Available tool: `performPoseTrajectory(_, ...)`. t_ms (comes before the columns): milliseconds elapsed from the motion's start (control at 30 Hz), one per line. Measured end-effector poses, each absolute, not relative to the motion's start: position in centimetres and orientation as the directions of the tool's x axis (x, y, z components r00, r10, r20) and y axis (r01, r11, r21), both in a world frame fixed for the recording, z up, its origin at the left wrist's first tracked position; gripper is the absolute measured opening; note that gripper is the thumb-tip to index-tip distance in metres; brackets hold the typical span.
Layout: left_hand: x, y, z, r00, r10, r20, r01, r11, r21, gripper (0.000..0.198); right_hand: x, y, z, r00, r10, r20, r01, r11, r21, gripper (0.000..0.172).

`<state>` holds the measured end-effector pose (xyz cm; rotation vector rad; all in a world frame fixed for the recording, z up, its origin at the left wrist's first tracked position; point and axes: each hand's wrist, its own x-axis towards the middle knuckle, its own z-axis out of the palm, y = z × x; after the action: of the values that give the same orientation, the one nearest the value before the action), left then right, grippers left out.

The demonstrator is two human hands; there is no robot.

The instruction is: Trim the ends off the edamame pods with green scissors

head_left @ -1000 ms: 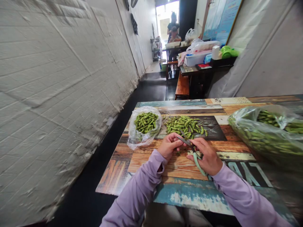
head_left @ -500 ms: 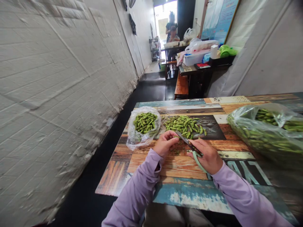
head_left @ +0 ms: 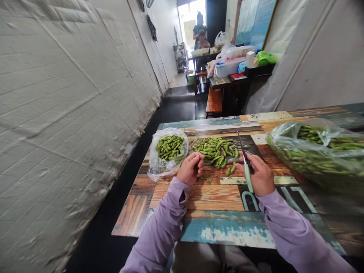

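Observation:
My left hand (head_left: 191, 167) is closed, fingers curled round an edamame pod that they mostly hide. It hovers between the clear plastic bag (head_left: 154, 167) of pods and the loose heap. My right hand (head_left: 259, 175) grips scissors (head_left: 247, 171) with pale green handles, the blades pointing up and away from me. Just left of its fingertips lie a couple of separate pods (head_left: 231, 169). Beyond both hands spreads the heap of edamame pods (head_left: 217, 149), with small trimmings scattered on the wood-patterned table (head_left: 196, 197).
A large clear bag (head_left: 313, 155) full of pods fills the table's right side. Behind stand a bench (head_left: 214, 101) and a second table carrying a plastic box (head_left: 229, 69) and green items (head_left: 265, 58). A white wall (head_left: 71, 113) runs along the left. People are in the far doorway.
My right hand has moved right, away from the left, and the scissors have swung from pointing left to upright. My left hand has drawn back slightly. Several pods now lie nearer the right hand.

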<state>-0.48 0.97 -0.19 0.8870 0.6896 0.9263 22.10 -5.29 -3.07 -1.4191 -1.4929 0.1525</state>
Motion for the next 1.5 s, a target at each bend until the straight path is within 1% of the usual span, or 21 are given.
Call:
performPoseTrajectory(100,0.2,0.9,-0.3,0.385,0.916,-0.113,-0.222,0.210,0.952,0.024,22.0,-5.3,-2.6,0.241,0.794,0.558,0.645,0.298,-0.703,0.039)
performPoseTrajectory(167,1.4,0.8,-0.6,0.383,0.919,-0.094,-0.107,0.145,0.984,0.023,21.8,-5.3,-2.4,0.247,0.790,0.562,0.627,0.312,-0.714,0.040)
performPoseTrajectory(233,3.2,0.5,-0.9,0.403,0.915,-0.038,0.004,0.040,0.999,0.023,21.7,-5.3,-2.4,0.253,0.780,0.572,0.618,0.325,-0.716,0.040)
performPoseTrajectory(300,5.0,0.3,-1.2,0.404,0.912,0.065,0.127,-0.126,0.984,0.020,21.8,-5.2,-2.5,0.268,0.771,0.578,0.614,0.325,-0.719,0.039)
performPoseTrajectory(367,6.6,0.0,-1.5,0.397,0.901,0.176,0.267,-0.297,0.917,0.016,22.0,-5.1,-2.7,0.283,0.770,0.571,0.612,0.313,-0.726,0.039)
performPoseTrajectory(433,7.8,-0.3,-1.7,0.404,0.884,0.237,0.427,-0.411,0.806,0.015,22.2,-4.9,-2.6,0.279,0.778,0.564,0.618,0.304,-0.725,0.041)
performPoseTrajectory(500,8.8,-0.7,-1.9,0.411,0.882,0.229,0.593,-0.450,0.668,0.014,22.5,-4.8,-2.3,0.261,0.778,0.572,0.635,0.308,-0.709,0.044)
performPoseTrajectory(567,9.5,-1.0,-2.1,0.415,0.888,0.200,0.711,-0.453,0.537,0.013,22.7,-4.6,-1.7,0.202,0.781,0.591,0.656,0.341,-0.674,0.043)
performPoseTrajectory(600,9.9,-1.1,-2.2,0.416,0.889,0.194,0.744,-0.455,0.490,0.013,22.8,-4.4,-1.3,0.157,0.790,0.593,0.662,0.361,-0.657,0.043)
performPoseTrajectory(667,10.5,-1.2,-2.6,0.424,0.884,0.196,0.765,-0.466,0.445,0.015,23.1,-4.1,-0.9,0.059,0.810,0.583,0.658,0.408,-0.633,0.043)
performPoseTrajectory(767,10.6,-1.3,-3.0,0.413,0.883,0.224,0.741,-0.469,0.480,0.016,23.8,-3.3,-0.9,-0.014,0.805,0.593,0.659,0.454,-0.600,0.043)
performPoseTrajectory(867,9.6,-1.0,-3.1,0.374,0.888,0.268,0.650,-0.457,0.607,0.004,24.9,-2.7,-1.7,0.068,0.760,0.647,0.702,0.424,-0.572,0.039)
performPoseTrajectory(900,9.1,-0.9,-3.0,0.345,0.898,0.273,0.603,-0.434,0.669,0.005,25.2,-2.5,-1.9,0.105,0.749,0.655,0.710,0.405,-0.576,0.038)
performPoseTrajectory(967,8.2,-0.5,-2.7,0.265,0.936,0.231,0.454,-0.333,0.827,0.011,25.9,-2.4,-2.2,0.141,0.744,0.653,0.705,0.387,-0.594,0.038)
performPoseTrajectory(1000,7.9,-0.3,-2.6,0.235,0.956,0.178,0.340,-0.252,0.906,0.016,26.2,-2.4,-2.2,0.164,0.742,0.651,0.695,0.381,-0.610,0.039)
performPoseTrajectory(1033,7.6,-0.1,-2.4,0.229,0.967,0.110,0.208,-0.159,0.965,0.023,26.3,-2.5,-2.2,0.178,0.745,0.643,0.683,0.377,-0.626,0.039)
performPoseTrajectory(1067,7.4,0.0,-2.3,0.241,0.969,0.044,0.078,-0.064,0.995,0.029,26.4,-2.5,-2.1,0.190,0.750,0.634,0.671,0.372,-0.641,0.040)
performPoseTrajectory(1133,7.2,0.0,-2.0,0.284,0.958,-0.043,-0.115,0.079,0.990,0.039,26.2,-2.7,-2.1,0.186,0.761,0.621,0.659,0.372,-0.654,0.040)
performPoseTrajectory(1167,7.2,-0.1,-2.0,0.299,0.952,-0.064,-0.165,0.118,0.979,0.042,26.0,-2.9,-2.1,0.171,0.765,0.621,0.659,0.379,-0.649,0.040)
performPoseTrajectory(1367,7.0,-0.4,-1.8,0.347,0.933,-0.097,-0.223,0.182,0.958,0.047,24.7,-3.5,-2.8,0.006,0.766,0.642,0.667,0.475,-0.573,0.040)
performPoseTrajectory(1500,6.8,-0.4,-1.7,0.368,0.925,-0.099,-0.277,0.210,0.938,0.043,24.5,-3.4,-3.4,-0.013,0.773,0.635,0.657,0.485,-0.578,0.041)
